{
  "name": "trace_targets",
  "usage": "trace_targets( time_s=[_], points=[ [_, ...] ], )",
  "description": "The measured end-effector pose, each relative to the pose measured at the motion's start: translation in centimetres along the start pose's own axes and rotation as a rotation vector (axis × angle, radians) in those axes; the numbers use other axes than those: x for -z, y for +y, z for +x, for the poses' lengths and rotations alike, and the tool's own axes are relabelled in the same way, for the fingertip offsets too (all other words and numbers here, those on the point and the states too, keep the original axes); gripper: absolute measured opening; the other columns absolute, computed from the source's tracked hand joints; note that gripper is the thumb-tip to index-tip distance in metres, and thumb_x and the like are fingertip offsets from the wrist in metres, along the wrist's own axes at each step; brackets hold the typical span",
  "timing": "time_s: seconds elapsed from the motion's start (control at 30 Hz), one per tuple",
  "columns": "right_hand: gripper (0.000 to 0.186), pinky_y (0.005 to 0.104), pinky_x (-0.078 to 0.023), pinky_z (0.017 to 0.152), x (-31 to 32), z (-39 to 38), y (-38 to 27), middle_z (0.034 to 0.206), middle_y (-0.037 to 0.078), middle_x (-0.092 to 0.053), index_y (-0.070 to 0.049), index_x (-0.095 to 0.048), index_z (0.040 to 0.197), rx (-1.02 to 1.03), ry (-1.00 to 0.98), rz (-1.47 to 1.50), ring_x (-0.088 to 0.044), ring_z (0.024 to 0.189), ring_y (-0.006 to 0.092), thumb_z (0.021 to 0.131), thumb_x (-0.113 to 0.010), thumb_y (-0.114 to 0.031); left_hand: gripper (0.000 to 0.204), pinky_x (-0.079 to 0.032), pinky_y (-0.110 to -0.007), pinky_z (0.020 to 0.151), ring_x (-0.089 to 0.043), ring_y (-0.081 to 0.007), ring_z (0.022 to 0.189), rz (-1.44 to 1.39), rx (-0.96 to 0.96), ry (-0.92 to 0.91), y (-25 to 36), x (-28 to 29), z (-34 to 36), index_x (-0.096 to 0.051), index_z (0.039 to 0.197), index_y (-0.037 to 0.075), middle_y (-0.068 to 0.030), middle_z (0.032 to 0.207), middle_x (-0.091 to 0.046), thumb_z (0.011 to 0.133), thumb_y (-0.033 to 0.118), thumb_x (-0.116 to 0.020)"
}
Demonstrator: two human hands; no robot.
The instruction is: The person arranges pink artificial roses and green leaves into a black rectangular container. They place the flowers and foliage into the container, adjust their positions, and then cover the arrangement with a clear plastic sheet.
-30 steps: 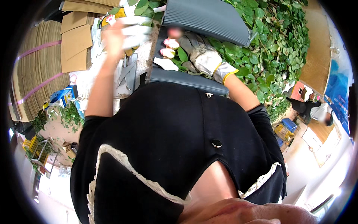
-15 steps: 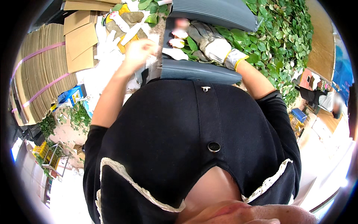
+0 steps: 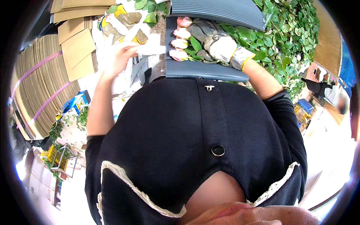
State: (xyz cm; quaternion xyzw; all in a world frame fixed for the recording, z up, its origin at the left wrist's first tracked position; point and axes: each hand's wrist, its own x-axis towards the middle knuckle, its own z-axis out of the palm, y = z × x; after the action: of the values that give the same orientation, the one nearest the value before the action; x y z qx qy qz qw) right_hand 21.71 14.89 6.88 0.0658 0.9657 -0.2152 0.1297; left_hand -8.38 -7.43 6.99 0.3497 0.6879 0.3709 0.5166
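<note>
Cardboard stack (image 3: 39, 84): strapped, nine o'clock.
Left hand (image 3: 122, 56): bare, between ten and eleven, pinching a blurred white sleeve (image 3: 153, 50).
Pink roses (image 3: 182, 33): four heads, twelve o'clock, on dark ribbed board (image 3: 210, 70).
Right hand (image 3: 219, 43): gloved, one o'clock, lying over the roses; cannot tell its finger closure.
Leaves (image 3: 285, 45): heaped, two o'clock.

Our gloved right hand (image 3: 219, 43) hides part of the roses (image 3: 180, 44) from us; our left hand (image 3: 120, 56) is blurred; the top edge cuts off cardboard (image 3: 80, 5).
</note>
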Motion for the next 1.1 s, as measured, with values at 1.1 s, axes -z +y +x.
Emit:
trace_targets(
  time_s=[1.1],
  points=[
    [0.019,0.0392,-0.053,0.062,5.0,1.4,-4.0,0.079,0.013,-0.066,-0.007,-0.061,0.095,0.052,0.015,0.012,-0.066,0.071,0.0324,0.084,-0.063,-0.022,0.060,-0.042,-0.037,0.100,-0.056,-0.0258,0.116,0.442,-0.728,-0.216,1.5,-8.8,5.3,-0.067,0.119,0.013,-0.0058,0.123,-0.066,0.065,0.033,-0.083]
  ],
)
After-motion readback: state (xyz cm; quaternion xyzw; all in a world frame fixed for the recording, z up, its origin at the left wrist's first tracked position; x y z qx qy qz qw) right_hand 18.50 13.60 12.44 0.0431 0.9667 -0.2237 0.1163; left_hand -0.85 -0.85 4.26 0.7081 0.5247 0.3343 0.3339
